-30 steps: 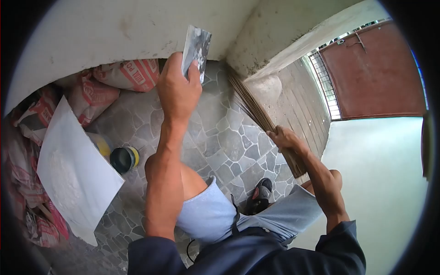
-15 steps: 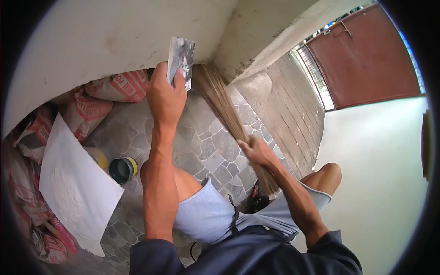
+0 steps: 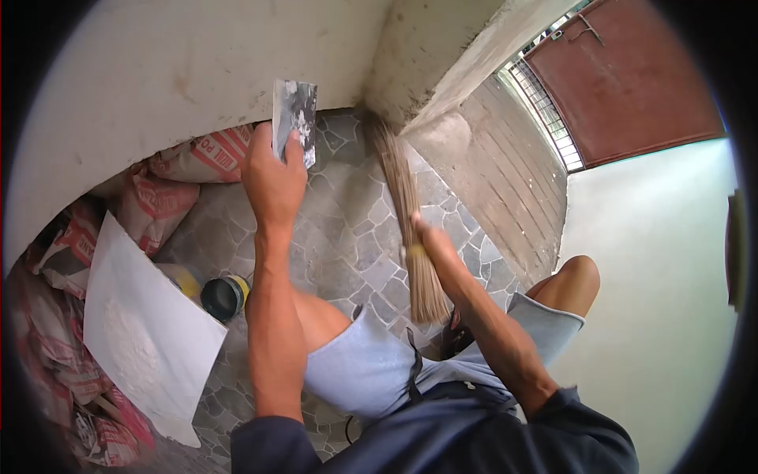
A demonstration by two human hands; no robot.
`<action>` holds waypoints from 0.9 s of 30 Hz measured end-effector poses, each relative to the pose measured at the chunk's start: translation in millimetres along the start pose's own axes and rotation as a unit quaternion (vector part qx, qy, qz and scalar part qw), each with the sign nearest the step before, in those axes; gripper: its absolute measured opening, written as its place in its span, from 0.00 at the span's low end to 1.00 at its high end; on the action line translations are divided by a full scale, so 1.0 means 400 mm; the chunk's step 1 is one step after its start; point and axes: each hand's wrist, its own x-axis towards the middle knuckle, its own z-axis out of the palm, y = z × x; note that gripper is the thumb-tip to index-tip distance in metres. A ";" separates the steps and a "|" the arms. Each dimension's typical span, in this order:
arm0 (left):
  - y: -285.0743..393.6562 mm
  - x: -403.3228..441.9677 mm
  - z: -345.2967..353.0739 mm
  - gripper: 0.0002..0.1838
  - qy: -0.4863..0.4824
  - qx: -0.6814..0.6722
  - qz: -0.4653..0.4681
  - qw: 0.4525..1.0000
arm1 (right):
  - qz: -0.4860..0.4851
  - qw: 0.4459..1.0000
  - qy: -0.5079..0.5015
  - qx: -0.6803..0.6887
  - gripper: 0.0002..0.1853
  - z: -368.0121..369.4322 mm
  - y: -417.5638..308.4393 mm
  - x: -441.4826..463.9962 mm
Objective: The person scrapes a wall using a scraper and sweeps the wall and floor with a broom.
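Observation:
My left hand (image 3: 274,174) grips a flat metal scraper (image 3: 297,118) with white residue on its blade, raised in front of the pale wall. Over to the right, my right hand (image 3: 426,237) is closed around a bundle of thin brown sticks, a stick broom (image 3: 399,174). The broom's far end reaches the stone-patterned floor (image 3: 371,245) by the wall corner, and its thick near end points back toward my legs. Some fingers of my right hand are hidden behind the wrist and sticks.
Red-and-white sacks (image 3: 158,207) line the wall at left. A white board (image 3: 142,332) with powder on it lies before them, beside a dark round tin (image 3: 223,299). A concrete ledge (image 3: 450,67), a plank-like surface (image 3: 513,174) and a red gate (image 3: 624,87) stand at right.
The broom has swung from a slant toward nearly upright in view, its near end moving left with my right hand. The scraper in my left hand sits lower and further left.

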 end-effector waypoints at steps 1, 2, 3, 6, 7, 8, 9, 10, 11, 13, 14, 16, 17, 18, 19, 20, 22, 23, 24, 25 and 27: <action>-0.001 0.001 -0.004 0.10 0.010 0.001 0.012 1.000 | 0.002 1.000 -0.014 0.026 0.27 0.008 0.010 -0.066; -0.005 -0.014 -0.011 0.11 0.015 0.003 0.015 1.000 | 0.013 0.998 -0.027 0.049 0.27 0.013 0.030 -0.113; -0.008 -0.035 -0.019 0.11 0.013 -0.003 0.005 1.000 | 0.022 0.998 -0.049 0.028 0.28 0.000 0.045 -0.143; 0.007 -0.006 -0.020 0.11 0.019 -0.001 -0.011 1.000 | -0.023 0.995 -0.095 -0.014 0.28 -0.049 0.010 -0.118; 0.012 -0.008 -0.017 0.11 0.008 -0.005 -0.011 1.000 | -0.004 0.999 -0.050 0.018 0.27 -0.050 0.014 -0.094; 0.017 -0.005 -0.011 0.11 0.000 -0.008 -0.010 1.000 | 0.014 0.999 -0.006 0.051 0.26 -0.047 0.011 -0.077; 0.019 -0.005 -0.007 0.11 -0.010 -0.012 -0.011 1.000 | 0.034 0.995 0.039 0.083 0.24 -0.047 0.015 -0.070; 0.017 -0.002 -0.006 0.11 -0.007 -0.015 -0.007 1.000 | 0.035 0.999 0.004 -0.015 0.24 -0.081 0.027 -0.100; 0.020 -0.001 -0.003 0.11 0.001 -0.017 -0.003 1.000 | 0.012 1.000 -0.016 -0.022 0.24 -0.079 0.035 -0.130; 0.025 -0.028 -0.003 0.11 -0.009 -0.009 -0.010 1.000 | -0.015 0.998 -0.051 -0.026 0.25 -0.073 0.080 -0.206; 0.024 -0.025 -0.009 0.11 -0.017 -0.001 -0.011 1.000 | -0.002 0.996 -0.062 -0.059 0.27 -0.088 0.069 -0.215; 0.028 -0.002 -0.009 0.12 -0.022 0.010 -0.008 1.000 | 0.003 0.995 -0.043 -0.094 0.28 -0.147 0.056 -0.145; 0.025 -0.006 -0.008 0.12 -0.027 0.017 -0.010 0.999 | 0.008 0.993 -0.033 -0.111 0.28 -0.174 0.071 -0.105; 0.023 -0.004 -0.004 0.12 -0.028 0.023 -0.013 0.999 | -0.009 0.993 0.017 -0.117 0.30 -0.199 0.098 -0.068; 0.022 -0.007 -0.005 0.12 -0.024 0.008 -0.013 1.000 | -0.041 0.985 0.023 -0.164 0.30 -0.220 0.109 -0.084; 0.019 -0.010 -0.006 0.11 -0.019 -0.005 -0.014 1.000 | -0.073 0.974 0.028 -0.212 0.31 -0.237 0.116 -0.106; 0.013 -0.014 -0.006 0.11 -0.005 -0.017 -0.014 1.000 | -0.087 0.950 0.020 -0.299 0.33 -0.231 0.080 -0.198; 0.013 -0.015 -0.013 0.11 -0.002 -0.017 -0.011 1.000 | -0.087 0.950 -0.023 -0.299 0.33 -0.235 0.101 -0.219; 0.013 -0.009 -0.014 0.11 0.006 -0.019 -0.005 1.000 | -0.092 0.948 -0.065 -0.298 0.33 -0.240 0.114 -0.232; 0.016 -0.008 -0.015 0.11 -0.002 -0.015 -0.008 1.000 | -0.100 0.943 -0.107 -0.300 0.33 -0.241 0.117 -0.242; 0.027 -0.008 -0.024 0.12 -0.013 -0.005 -0.015 1.000 | -0.114 0.921 -0.118 -0.355 0.33 -0.279 0.130 -0.185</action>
